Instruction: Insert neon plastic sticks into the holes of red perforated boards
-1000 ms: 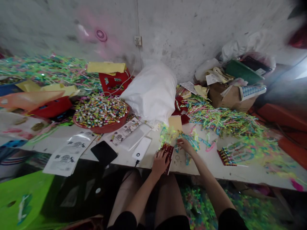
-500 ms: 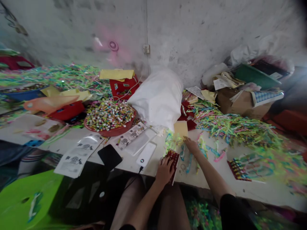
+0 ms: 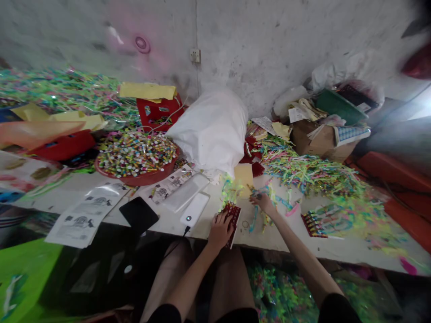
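My left hand (image 3: 220, 229) lies with its fingers spread over a dark red card (image 3: 236, 214) at the front edge of the table. Yellow-green ribbon pieces (image 3: 230, 190) fan out from the card's far end. To the right, my right hand (image 3: 263, 202) reaches low over the table among loose coloured strips (image 3: 282, 202). Its fingers are pinched together, and what lies between them is too small to make out. Beyond them is a tan paper sheet (image 3: 243, 177). A second red card (image 3: 311, 225), filled with a row of striped pieces with ribbon tails, rests farther right.
A red-brown basin (image 3: 141, 180) of small striped pieces stands left of a big white sack (image 3: 212, 130). In front lie a white power bank (image 3: 195, 208), a black pad (image 3: 138, 215) and printed sheets (image 3: 85, 215). A ribbon heap (image 3: 310, 172) and a cardboard box (image 3: 313, 141) occupy the right.
The view has turned slightly right and down, so the table things sit farther left. My right hand has drawn back a little from the tan sheet; my left stays on the red card.
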Available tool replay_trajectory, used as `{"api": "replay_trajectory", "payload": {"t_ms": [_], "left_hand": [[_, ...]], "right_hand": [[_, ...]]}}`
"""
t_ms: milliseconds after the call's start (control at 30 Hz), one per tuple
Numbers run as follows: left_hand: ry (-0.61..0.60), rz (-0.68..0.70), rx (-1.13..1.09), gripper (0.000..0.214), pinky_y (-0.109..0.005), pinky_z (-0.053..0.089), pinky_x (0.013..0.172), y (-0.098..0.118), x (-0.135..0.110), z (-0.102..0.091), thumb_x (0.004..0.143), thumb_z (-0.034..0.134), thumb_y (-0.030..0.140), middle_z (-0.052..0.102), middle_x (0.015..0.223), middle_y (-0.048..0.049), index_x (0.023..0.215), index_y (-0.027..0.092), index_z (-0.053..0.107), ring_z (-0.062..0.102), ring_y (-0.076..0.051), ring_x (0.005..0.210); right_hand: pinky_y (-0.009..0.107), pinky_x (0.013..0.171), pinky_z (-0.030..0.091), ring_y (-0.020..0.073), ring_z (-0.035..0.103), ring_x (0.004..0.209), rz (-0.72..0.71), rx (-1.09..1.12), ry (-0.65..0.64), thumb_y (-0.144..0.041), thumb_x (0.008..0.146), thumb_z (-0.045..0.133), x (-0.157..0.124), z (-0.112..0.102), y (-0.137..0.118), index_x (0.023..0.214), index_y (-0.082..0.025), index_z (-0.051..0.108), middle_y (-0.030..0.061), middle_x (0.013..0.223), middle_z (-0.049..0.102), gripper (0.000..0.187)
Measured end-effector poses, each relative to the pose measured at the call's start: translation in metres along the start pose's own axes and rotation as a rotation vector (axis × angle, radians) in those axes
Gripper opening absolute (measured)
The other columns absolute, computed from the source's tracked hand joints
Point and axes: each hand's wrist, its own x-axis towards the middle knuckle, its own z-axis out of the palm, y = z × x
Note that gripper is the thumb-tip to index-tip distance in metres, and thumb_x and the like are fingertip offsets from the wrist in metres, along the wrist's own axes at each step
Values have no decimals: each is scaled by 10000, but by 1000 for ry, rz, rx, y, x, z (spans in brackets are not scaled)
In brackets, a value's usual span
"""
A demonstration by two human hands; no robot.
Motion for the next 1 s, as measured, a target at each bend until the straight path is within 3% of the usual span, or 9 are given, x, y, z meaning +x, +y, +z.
{"api": "replay_trajectory", "payload": {"t_ms": [100, 200, 400, 667, 1000], "left_hand": [[1, 6, 9, 332, -460, 379, 965, 0, 0, -1, 832, 511, 201, 543, 1261, -95, 1162, 208, 551, 487, -252, 1154], [7, 9, 16, 333, -456, 374, 972, 1, 0, -2, 836, 501, 199, 544, 1263, -94, 1165, 208, 550, 486, -248, 1159], [15, 16, 10, 335, -455, 375, 973, 1, 0, -3, 831, 497, 181, 546, 1261, -91, 1159, 208, 555, 490, -246, 1159], [16, 13, 12, 344, -463, 386, 962, 1, 0, -3, 827, 495, 177, 558, 1246, -89, 1163, 214, 556, 498, -251, 1143], [34, 31, 22, 344, -459, 397, 957, 0, 0, -2, 827, 480, 171, 558, 1242, -90, 1160, 216, 556, 510, -250, 1134]], "right_hand": [[368, 677, 567, 221, 676, 734, 62, 263, -129, -515, 702, 616, -13, 23, -9, 793, -136, 652, 82, 765, 707, 392], [392, 695, 567, 241, 679, 753, 90, 412, -184, -540, 608, 688, -20, 36, -20, 743, -156, 662, 73, 780, 716, 407], [396, 685, 574, 248, 680, 748, 115, 360, -145, -551, 589, 694, -22, 39, -26, 691, -173, 657, 53, 748, 716, 393], [361, 639, 581, 219, 676, 683, 177, 220, -223, -401, 633, 695, -11, 36, -29, 635, -176, 640, 42, 682, 704, 232], [264, 539, 548, 170, 650, 622, 180, 172, -295, -306, 629, 700, 1, 37, -29, 572, -177, 615, -3, 599, 668, 165]]}}
